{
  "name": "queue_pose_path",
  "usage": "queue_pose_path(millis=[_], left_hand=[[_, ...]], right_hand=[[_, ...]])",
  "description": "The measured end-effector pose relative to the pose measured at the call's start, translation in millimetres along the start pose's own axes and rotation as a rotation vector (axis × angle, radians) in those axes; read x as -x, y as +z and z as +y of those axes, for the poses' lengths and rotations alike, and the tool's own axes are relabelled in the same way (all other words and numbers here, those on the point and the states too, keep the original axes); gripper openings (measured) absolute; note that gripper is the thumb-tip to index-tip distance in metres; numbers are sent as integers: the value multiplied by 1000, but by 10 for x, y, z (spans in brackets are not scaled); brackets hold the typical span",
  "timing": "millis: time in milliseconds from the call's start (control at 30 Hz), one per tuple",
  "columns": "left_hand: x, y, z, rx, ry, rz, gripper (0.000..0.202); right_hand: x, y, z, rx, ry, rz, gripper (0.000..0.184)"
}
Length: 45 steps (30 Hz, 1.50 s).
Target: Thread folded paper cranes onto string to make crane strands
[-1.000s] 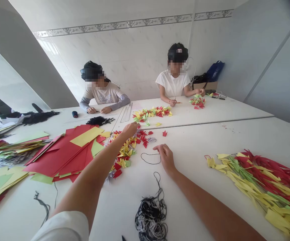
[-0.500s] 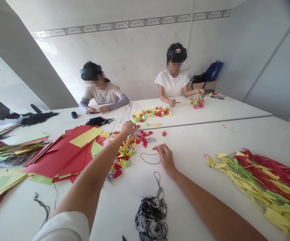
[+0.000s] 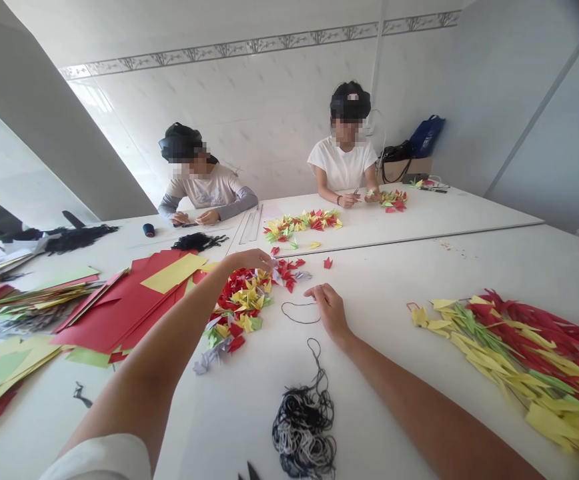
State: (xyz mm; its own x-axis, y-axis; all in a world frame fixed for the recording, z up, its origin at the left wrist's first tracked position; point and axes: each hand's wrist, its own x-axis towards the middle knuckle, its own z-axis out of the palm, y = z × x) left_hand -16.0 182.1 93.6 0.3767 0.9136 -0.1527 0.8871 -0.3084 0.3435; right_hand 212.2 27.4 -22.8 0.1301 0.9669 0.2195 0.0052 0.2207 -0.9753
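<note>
My left hand reaches over a heap of small red, yellow and green paper cranes, its fingertips at the heap's far edge. Whether those fingers grip a crane is hidden. My right hand rests on the white table, with its fingertips at the end of a loop of black thread. Below that hand lies a tangled bundle of black and grey thread. A large spread of folded paper cranes in the same colours lies to the right.
Stacks of red, yellow and green paper lie to the left. Across the table, one seated person and another work with their hands. A row of paper cranes and a black thread spool lie near them.
My left hand has dropped lower and moved over the heap, and the cranes there look spread out, with more red showing. My right hand has barely moved.
</note>
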Motion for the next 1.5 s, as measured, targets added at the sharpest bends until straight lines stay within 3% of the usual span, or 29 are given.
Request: queue_pose_path(millis=[100,267,400,533,700,900,1033,1167,1267,1400,1500], left_hand=[[-19,153,236,-109,92,29,38],[-44,591,681,-174,263,51,60],[-115,757,778,-128,271,48,31],[-161,634,673,15,244,43,30],[-43,434,564,177,241,-59,39],[0,367,474,295,192,-70,52],[-107,326,324,327,126,8,40],[-228,251,87,328,-12,224,35],[-232,196,-92,336,-110,319,34],[-47,121,-255,385,-116,331,35],[241,25,-358,381,-94,318,33]], right_hand=[[-4,3,-6,4,-4,4,42],[10,-6,-39,3,17,-3,38],[9,-8,-40,9,17,4,40],[1,6,-30,2,10,10,41],[8,9,-52,0,13,5,39],[17,-4,-47,5,-1,3,39],[6,5,-20,4,-11,6,39],[0,9,-13,6,-23,-1,42],[6,2,-25,7,-12,-4,41],[15,-9,-37,5,11,-5,40],[14,-14,-31,16,7,-11,40]])
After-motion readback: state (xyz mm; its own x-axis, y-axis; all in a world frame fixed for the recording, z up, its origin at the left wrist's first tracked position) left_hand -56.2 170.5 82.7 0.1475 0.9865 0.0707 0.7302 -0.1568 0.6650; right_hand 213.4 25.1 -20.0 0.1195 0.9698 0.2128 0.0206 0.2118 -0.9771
